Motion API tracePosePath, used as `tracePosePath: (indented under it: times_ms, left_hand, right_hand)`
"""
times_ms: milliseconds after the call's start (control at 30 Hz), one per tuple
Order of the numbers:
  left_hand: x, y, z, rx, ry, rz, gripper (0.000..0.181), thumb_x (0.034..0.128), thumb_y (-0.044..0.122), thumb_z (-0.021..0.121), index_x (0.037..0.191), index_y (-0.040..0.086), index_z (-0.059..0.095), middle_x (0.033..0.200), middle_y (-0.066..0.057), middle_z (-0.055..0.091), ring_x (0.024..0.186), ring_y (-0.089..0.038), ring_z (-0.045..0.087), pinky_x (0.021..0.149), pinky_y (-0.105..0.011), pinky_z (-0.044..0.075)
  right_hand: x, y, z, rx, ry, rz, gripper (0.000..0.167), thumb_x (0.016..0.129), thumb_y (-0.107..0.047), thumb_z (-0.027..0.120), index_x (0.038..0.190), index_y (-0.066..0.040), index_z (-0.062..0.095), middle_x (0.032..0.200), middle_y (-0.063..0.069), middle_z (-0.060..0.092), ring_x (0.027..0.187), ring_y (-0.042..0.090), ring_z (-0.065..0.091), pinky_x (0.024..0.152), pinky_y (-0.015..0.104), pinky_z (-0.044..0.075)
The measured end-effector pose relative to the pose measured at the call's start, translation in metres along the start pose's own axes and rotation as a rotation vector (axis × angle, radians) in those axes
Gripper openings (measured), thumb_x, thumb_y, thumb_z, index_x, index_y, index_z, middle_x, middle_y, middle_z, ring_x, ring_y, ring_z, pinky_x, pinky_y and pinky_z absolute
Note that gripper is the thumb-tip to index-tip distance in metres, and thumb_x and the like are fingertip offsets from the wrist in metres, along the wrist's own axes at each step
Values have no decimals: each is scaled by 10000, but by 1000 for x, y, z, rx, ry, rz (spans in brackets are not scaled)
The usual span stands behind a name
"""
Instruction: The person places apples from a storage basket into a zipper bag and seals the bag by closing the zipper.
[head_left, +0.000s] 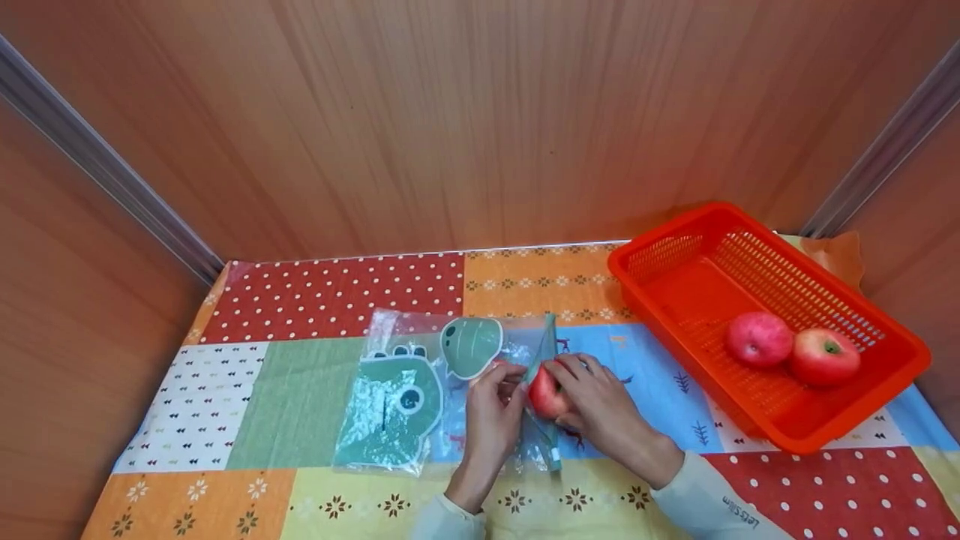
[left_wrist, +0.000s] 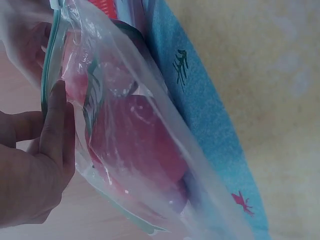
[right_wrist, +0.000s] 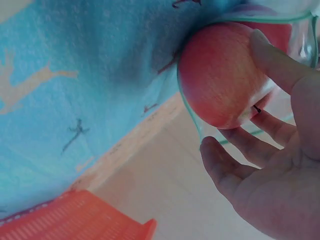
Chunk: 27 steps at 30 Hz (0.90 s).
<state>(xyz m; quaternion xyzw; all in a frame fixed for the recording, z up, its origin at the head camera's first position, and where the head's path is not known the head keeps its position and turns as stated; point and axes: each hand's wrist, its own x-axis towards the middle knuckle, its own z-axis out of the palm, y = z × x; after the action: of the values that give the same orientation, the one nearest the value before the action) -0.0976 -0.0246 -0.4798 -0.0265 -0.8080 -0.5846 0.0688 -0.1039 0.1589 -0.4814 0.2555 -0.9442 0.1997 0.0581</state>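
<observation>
Two pale sleeves [head_left: 731, 499], one lettered, reached in over the near side of a patchwork tablecloth [head_left: 285, 405]. Beyond the cuffs, the left hand [head_left: 495, 409] pinched the lip of a clear zip bag [head_left: 390, 420] printed with a green dinosaur. The right hand [head_left: 604, 397] gripped a red apple [head_left: 547, 394], fingers curled around it.

The bagging looked partway done. At least one bagged apple [left_wrist: 135, 140] already showed red through the plastic in the left wrist view; folds and glare hid the exact count. The gripped apple was in the bag's mouth, ringed by the green zip edge, but not yet fully inside or let go. The zip was unsealed.

That apple sat between the two hands, against the right fingers and just beside the left fingertips. The bag lay beneath the left hand, its dinosaur end toward the tablecloth's left edge, its mouth toward the right.

Farther off, near the tablecloth's far right corner, stood a red perforated plastic basket [head_left: 675, 292]. Two unbagged apples [head_left: 759, 340] touched each other near its right end. A wooden panel [head_left: 420, 135] rose along the tablecloth's far edge.
</observation>
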Motion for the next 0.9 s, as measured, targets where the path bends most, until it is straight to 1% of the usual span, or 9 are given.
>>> tracePosePath:
  times_ms: [67, 167, 267, 333, 467, 600, 800, 900]
  left_hand:
    - [0, 0, 0, 1, 12, 17, 215, 926, -104, 700, 1079, 26, 778, 975, -72, 744, 781, -148, 682, 713, -246, 576]
    - [1, 1, 1, 17, 25, 19, 209, 925, -97, 706, 1075, 28, 783, 969, -85, 751, 769, -146, 676, 696, -239, 557]
    - [1, 3, 1, 30, 32, 4, 190, 930, -66, 728, 1083, 31, 784, 976, -81, 762, 773, -137, 668, 698, -235, 548]
    - [1, 4, 1, 41, 33, -11, 182, 930, -51, 740, 1089, 27, 784, 977, -77, 767, 775, -135, 661, 698, -235, 542]
    - [1, 5, 1, 34, 25, -26, 183, 935, -45, 741, 1104, 16, 778, 994, -83, 768, 787, -140, 663, 705, -238, 553]
    - [1, 6, 1, 28, 22, -22, 192, 938, -51, 739, 1115, 15, 776, 1006, -91, 768, 811, -152, 685, 741, -260, 587]
    - [0, 7, 0, 13, 20, -20, 223, 936, -73, 734, 1134, 21, 772, 1029, -91, 766, 836, -158, 703, 780, -283, 616]
    - [0, 7, 0, 0, 11, -30, 227, 943, -68, 728, 1145, 26, 772, 1035, -87, 766, 841, -158, 705, 782, -275, 613]
  right_hand:
    - [0, 0, 2, -7, 21, -11, 723, 806, -184, 930, 1435, -44, 603, 1387, 151, 619, 1283, 378, 548, 1044, 581, 528]
    - [1, 1, 5, -15, 52, -27, 723, 803, -188, 934, 1427, -26, 608, 1381, 153, 628, 1279, 368, 557, 1054, 567, 524]
    - [3, 2, 8, -13, 75, -44, 723, 794, -191, 943, 1414, -21, 614, 1378, 146, 638, 1284, 352, 569, 1062, 548, 525]
    - [4, 3, 10, -5, 80, -49, 722, 788, -194, 949, 1404, -22, 614, 1372, 142, 644, 1290, 350, 573, 1070, 544, 520]
    - [6, 2, 14, 11, 77, -38, 736, 776, -188, 957, 1399, -14, 605, 1377, 149, 646, 1308, 361, 565, 1092, 557, 498]
    - [8, 1, 18, 24, 88, -31, 746, 764, -160, 963, 1397, 1, 604, 1383, 166, 649, 1305, 373, 562, 1092, 569, 493]
    - [12, -1, 23, 53, 129, -45, 766, 729, -87, 974, 1400, -38, 607, 1388, 134, 659, 1284, 350, 578, 1076, 563, 507]
    - [13, -2, 25, 65, 128, -48, 753, 733, -79, 969, 1395, -58, 612, 1392, 112, 663, 1291, 338, 578, 1076, 560, 507]
